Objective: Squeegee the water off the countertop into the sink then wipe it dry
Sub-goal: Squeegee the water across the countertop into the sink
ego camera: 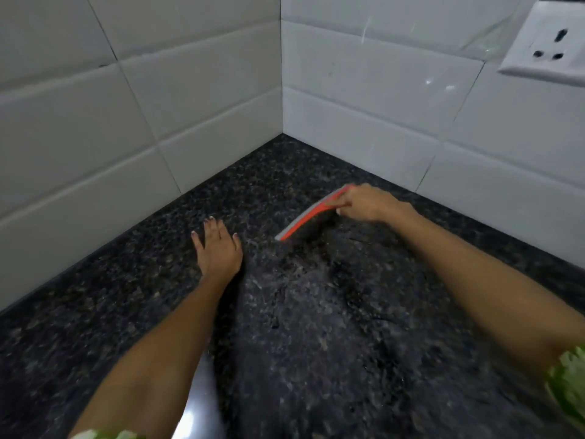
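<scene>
Squeegee (311, 214) first: we see an orange one with a grey blade edge, lying slantwise on the dark speckled worktop (332, 327) near the corner where the two tiled walls (126, 99) meet. Its lower left end touches the stone, and its upper right end is hidden under our right hand (364, 202), whose fingers curl round it and grip it there. Our left hand (218, 248) lies flat on the worktop well to the left of the blade, fingers straight and slightly spread, holding nothing. We see streaky patches across the worktop between our forearms, though blur keeps us from telling how wet it is. A white wall socket (547, 45) sits on the right-hand wall at the upper right. Green-patterned sleeve edges (569, 378) show at the lower corners.
</scene>
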